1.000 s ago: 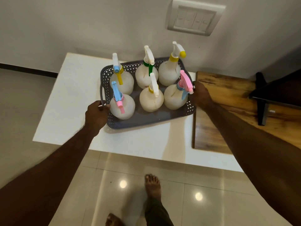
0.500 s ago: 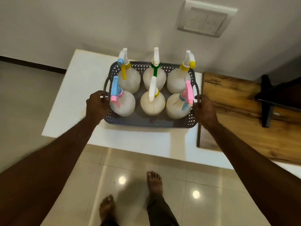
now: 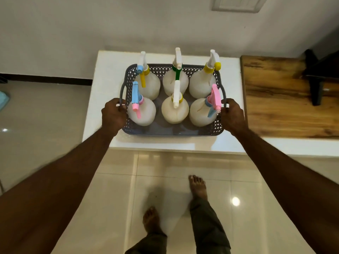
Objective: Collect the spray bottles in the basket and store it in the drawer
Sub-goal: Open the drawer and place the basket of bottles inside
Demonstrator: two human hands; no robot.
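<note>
Both hands have settled onto the basket's side handles since a second ago, when the right hand was only reaching its far right edge and the basket sat skewed on the table; it now lies square to the person. The left hand (image 3: 113, 114) curls its fingers round the left loop handle, and the right hand (image 3: 232, 114) curls round the right loop handle in the same way. The grey perforated basket (image 3: 172, 132) sits over the white table (image 3: 108, 74), near its front edge; whether its base still touches the top cannot be told.

Six pale spray bottles stand upright inside in two rows of three. In the back row are the bottle with the blue nozzle and yellow trigger (image 3: 148, 85), the bottle with the green collar (image 3: 175, 83) and the bottle with the yellow collar (image 3: 201, 85). In the front row are the bottle with the blue head and pink nozzle (image 3: 142, 112), the white-headed bottle (image 3: 175, 110) and the pink-headed bottle (image 3: 200, 112).

Beside the table on the right lies a wooden top (image 3: 275, 99). The person's bare feet, one at (image 3: 197, 186), stand on glossy floor tiles (image 3: 110, 189); half a second ago they stood further left in the view. A switch plate (image 3: 238, 4) shows on the wall at the top edge.
</note>
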